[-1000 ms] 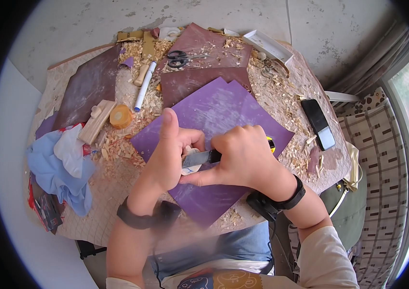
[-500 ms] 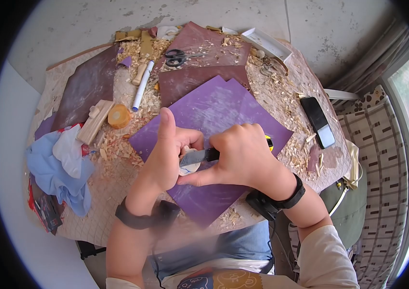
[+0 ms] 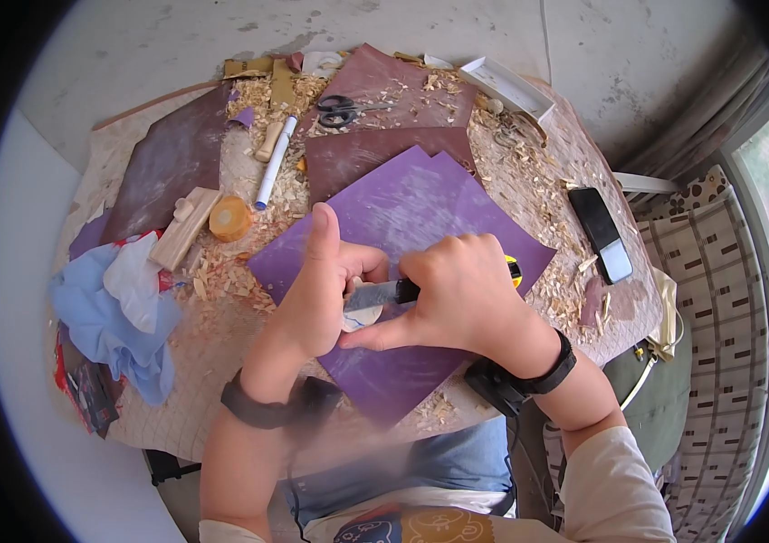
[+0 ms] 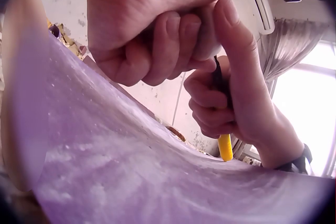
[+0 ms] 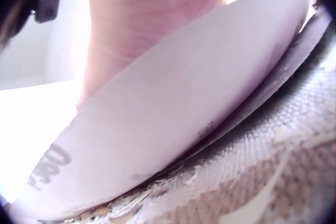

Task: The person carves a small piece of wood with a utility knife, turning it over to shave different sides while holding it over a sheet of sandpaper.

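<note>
In the head view, the left hand (image 3: 312, 294) grips a small pale wooden piece (image 3: 363, 317) with its fingers curled and its thumb pointing up. Curled round the dark handle of a knife (image 3: 373, 295), the right hand (image 3: 461, 294) holds the blade across the piece, its thumb reaching to the piece's near side. A yellow end of the tool (image 4: 225, 148) sticks out below the right fist in the left wrist view. Both hands are above purple sheets (image 3: 402, 204). In the right wrist view a sheet (image 5: 173, 87) hides most of the hand.
Wood shavings (image 3: 221, 281) litter the table. At the left are a wooden block (image 3: 183, 237), a round amber object (image 3: 229, 219) and a blue cloth (image 3: 117, 312). Farther back are a marker (image 3: 276, 165), scissors (image 3: 337, 111) and a white tray (image 3: 506, 88); a phone (image 3: 600, 235) lies at the right.
The head view has shifted slightly. The hands keep nearly the same pose, with the blade tilting slightly against the wooden piece.
</note>
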Demonstrator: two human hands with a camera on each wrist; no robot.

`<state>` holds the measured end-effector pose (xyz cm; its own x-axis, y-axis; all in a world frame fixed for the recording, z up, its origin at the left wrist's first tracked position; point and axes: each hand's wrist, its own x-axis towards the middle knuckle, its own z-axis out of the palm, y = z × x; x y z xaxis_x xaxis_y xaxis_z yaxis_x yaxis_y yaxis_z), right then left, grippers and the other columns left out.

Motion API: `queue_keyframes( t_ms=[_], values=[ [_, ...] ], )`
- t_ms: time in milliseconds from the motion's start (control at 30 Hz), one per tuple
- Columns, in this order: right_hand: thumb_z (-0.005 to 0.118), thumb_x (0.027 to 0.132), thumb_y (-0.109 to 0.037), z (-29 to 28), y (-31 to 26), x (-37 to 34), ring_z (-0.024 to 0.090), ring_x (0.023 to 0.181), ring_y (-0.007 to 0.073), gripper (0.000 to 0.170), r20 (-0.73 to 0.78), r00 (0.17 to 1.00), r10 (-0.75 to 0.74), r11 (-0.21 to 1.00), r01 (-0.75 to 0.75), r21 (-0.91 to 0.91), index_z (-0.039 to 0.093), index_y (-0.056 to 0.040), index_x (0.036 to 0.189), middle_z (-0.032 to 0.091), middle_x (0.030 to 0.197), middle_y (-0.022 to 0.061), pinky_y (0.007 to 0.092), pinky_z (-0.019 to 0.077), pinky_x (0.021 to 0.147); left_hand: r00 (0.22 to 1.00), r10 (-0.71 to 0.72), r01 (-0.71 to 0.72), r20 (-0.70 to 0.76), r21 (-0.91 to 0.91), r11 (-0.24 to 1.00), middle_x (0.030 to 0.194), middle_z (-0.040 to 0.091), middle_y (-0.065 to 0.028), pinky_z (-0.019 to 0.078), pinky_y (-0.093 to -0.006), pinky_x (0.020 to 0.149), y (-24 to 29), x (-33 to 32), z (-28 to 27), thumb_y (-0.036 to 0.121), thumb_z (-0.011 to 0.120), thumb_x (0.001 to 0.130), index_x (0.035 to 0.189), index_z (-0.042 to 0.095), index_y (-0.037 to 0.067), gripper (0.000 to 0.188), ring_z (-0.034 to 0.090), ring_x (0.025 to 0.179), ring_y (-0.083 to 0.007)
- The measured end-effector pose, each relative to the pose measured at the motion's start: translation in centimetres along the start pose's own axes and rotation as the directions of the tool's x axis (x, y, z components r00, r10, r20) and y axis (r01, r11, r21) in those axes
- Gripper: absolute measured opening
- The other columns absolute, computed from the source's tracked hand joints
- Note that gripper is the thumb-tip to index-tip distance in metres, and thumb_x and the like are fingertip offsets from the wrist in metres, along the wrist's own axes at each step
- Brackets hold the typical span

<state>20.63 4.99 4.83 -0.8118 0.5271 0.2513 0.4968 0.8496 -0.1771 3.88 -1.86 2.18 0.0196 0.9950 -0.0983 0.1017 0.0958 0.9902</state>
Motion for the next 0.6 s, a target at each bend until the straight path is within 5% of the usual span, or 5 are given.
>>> queue_keyframes(
  t_ms=[267, 333, 400, 500, 600],
  values=[
    [0.068, 0.061, -0.085, -0.1, 2.6, 0.3, 0.054, 0.041, 0.0237, 0.077, -0.149, 0.971, -0.189, 0.981, 0.192, 0.008, 0.063, -0.0087, 0.060, 0.048, 0.045, 0.0064, 0.0331, 0.0383, 0.042, 1.000, 0.007, -0.008, -0.009, -0.054, 0.998, 0.054, 0.044, 0.0031, 0.0279, -0.0215, 0.049, 0.3, 0.1, -0.6, 0.086, -0.004, 0.086, 0.062, 0.052, 0.005, 0.101, 0.038, 0.051, -0.0071],
    [0.069, 0.065, -0.083, 0.4, 4.0, 0.4, 0.050, 0.040, 0.0220, 0.079, -0.256, 0.945, -0.203, 0.974, 0.221, 0.043, 0.055, -0.0056, 0.056, 0.044, 0.046, 0.0065, 0.0321, 0.0356, 0.042, 0.972, -0.146, 0.113, -0.184, -0.180, 0.977, 0.053, 0.047, 0.0005, 0.0346, -0.0229, 0.049, 0.8, -0.2, -0.4, 0.078, 0.015, 0.095, 0.067, 0.054, 0.005, 0.087, 0.046, 0.053, -0.0068],
    [0.063, 0.084, -0.069, 0.6, 5.2, 0.7, 0.048, 0.042, 0.0186, 0.069, -0.531, 0.842, 0.092, 0.842, 0.219, 0.494, 0.055, -0.0043, 0.064, 0.046, 0.047, 0.0018, 0.0280, 0.0356, 0.044, 0.969, -0.117, 0.091, -0.219, -0.126, 0.988, 0.056, 0.050, -0.0011, 0.0388, -0.0247, 0.050, 1.0, -0.1, -0.6, 0.066, 0.030, 0.098, 0.072, 0.055, 0.004, 0.071, 0.050, 0.055, -0.0078],
    [0.054, 0.099, -0.051, 1.2, 5.5, 0.9, 0.047, 0.047, 0.0117, 0.054, -0.509, 0.793, 0.333, 0.490, 0.315, 0.812, 0.054, -0.0048, 0.071, 0.048, 0.054, 0.0003, 0.0279, 0.0355, 0.045, 0.956, -0.055, 0.054, -0.289, -0.014, 0.998, 0.062, 0.056, -0.0045, 0.0451, -0.0278, 0.052, 0.9, 0.1, 0.1, 0.038, 0.054, 0.098, 0.083, 0.056, 0.003, 0.038, 0.056, 0.057, -0.0106],
    [0.050, 0.104, -0.038, 2.4, 6.0, 1.8, 0.048, 0.053, 0.0073, 0.042, -0.369, 0.817, 0.443, 0.423, 0.172, 0.889, 0.054, -0.0050, 0.079, 0.051, 0.060, -0.0002, 0.0268, 0.0358, 0.047, 0.951, 0.049, -0.014, -0.306, 0.117, 0.993, 0.073, 0.061, -0.0075, 0.0487, -0.0292, 0.056, 0.2, 0.6, 0.3, 0.016, 0.065, 0.093, 0.095, 0.056, 0.003, 0.016, 0.059, 0.060, -0.0141]
  ],
)
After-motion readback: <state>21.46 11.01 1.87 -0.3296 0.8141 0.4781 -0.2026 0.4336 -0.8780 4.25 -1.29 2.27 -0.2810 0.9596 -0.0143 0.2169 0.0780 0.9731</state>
